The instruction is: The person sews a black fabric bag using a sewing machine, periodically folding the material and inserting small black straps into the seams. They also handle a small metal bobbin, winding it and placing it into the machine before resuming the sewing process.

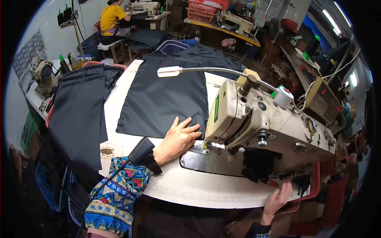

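Note:
My left hand lies spread on the near right corner of a black fabric panel, holding nothing. That panel is flat on the white table, its right edge beside the needle area of a beige sewing machine. At the machine's right side, my right hand is over the table's front edge, close to small black fabric pieces. Its fingers are blurred, so any hold on a piece is unclear. Another small black cloth piece sits under the machine arm, over the metal bed plate.
A stack of black fabric panels hangs over the table's left side. A gooseneck lamp reaches across the panel. A red basket stands by the right edge. Further back, a person in a yellow top sits near another sewing machine.

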`<state>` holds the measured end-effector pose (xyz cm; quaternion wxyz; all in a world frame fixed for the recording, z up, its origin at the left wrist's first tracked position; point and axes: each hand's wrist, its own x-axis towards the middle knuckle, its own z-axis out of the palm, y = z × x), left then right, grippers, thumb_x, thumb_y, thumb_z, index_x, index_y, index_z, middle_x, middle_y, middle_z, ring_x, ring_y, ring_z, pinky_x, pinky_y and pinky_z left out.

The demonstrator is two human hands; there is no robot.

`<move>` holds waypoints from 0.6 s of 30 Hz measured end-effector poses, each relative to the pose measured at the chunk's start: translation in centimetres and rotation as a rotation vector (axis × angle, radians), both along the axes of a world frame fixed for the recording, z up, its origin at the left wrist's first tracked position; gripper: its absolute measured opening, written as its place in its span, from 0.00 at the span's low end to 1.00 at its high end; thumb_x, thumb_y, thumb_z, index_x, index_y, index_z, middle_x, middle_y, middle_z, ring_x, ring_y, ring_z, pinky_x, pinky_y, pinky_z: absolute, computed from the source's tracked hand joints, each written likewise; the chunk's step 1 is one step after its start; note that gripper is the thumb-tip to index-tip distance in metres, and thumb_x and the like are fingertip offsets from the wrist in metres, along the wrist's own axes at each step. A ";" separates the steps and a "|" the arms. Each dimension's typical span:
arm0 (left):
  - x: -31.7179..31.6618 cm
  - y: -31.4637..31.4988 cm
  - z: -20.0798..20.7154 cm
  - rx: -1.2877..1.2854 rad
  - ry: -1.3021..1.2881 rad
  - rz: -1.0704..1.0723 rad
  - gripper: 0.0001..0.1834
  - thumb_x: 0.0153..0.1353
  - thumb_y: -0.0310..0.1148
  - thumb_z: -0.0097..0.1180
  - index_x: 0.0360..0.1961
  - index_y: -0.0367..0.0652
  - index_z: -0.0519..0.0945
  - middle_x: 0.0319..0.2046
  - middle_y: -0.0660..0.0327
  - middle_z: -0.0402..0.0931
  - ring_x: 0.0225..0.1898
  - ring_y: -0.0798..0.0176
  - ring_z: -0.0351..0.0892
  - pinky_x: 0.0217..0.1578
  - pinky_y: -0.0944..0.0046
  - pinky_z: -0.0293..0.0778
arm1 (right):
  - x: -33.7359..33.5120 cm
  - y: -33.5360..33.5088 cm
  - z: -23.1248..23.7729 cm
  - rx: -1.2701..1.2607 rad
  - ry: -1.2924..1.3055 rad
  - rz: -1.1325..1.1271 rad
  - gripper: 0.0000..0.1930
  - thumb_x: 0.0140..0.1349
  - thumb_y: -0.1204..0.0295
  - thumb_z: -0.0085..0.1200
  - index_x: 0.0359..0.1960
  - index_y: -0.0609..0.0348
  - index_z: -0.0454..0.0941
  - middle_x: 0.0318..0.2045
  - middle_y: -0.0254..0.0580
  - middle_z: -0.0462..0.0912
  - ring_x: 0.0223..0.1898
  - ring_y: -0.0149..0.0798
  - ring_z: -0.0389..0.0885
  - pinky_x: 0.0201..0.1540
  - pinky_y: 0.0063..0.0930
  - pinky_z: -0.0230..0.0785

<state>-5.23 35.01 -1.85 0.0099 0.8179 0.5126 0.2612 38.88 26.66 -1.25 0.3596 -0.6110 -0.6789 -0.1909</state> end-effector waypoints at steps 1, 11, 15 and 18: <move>-0.3 0.2 0.1 -0.008 -0.003 -0.019 0.17 0.61 0.31 0.60 0.52 0.46 0.83 0.60 0.58 0.76 0.68 0.44 0.65 0.65 0.26 0.58 | -1.2 -0.4 0.2 -0.074 0.027 0.043 0.21 0.54 0.90 0.44 0.50 0.73 0.78 0.56 0.59 0.78 0.58 0.61 0.72 0.61 0.48 0.64; -7.0 8.5 1.7 0.227 0.248 0.144 0.11 0.58 0.29 0.59 0.42 0.45 0.86 0.67 0.56 0.69 0.73 0.47 0.57 0.72 0.35 0.51 | -2.3 -0.7 -0.7 -0.158 -0.011 0.153 0.21 0.50 0.89 0.44 0.46 0.72 0.79 0.51 0.56 0.81 0.56 0.59 0.75 0.61 0.47 0.66; -12.9 -2.4 5.3 0.051 0.334 0.291 0.21 0.61 0.29 0.57 0.56 0.35 0.77 0.66 0.45 0.67 0.72 0.43 0.60 0.71 0.44 0.54 | -2.9 0.2 -3.1 -0.119 0.042 0.232 0.21 0.52 0.89 0.43 0.48 0.72 0.80 0.50 0.56 0.81 0.56 0.59 0.75 0.61 0.47 0.65; -16.8 -7.2 2.8 0.069 0.107 0.752 0.25 0.64 0.33 0.57 0.60 0.34 0.73 0.67 0.45 0.67 0.72 0.44 0.59 0.70 0.43 0.55 | -1.2 -1.0 -1.9 -0.122 0.014 0.159 0.24 0.52 0.91 0.42 0.50 0.71 0.80 0.49 0.55 0.82 0.54 0.58 0.76 0.61 0.47 0.66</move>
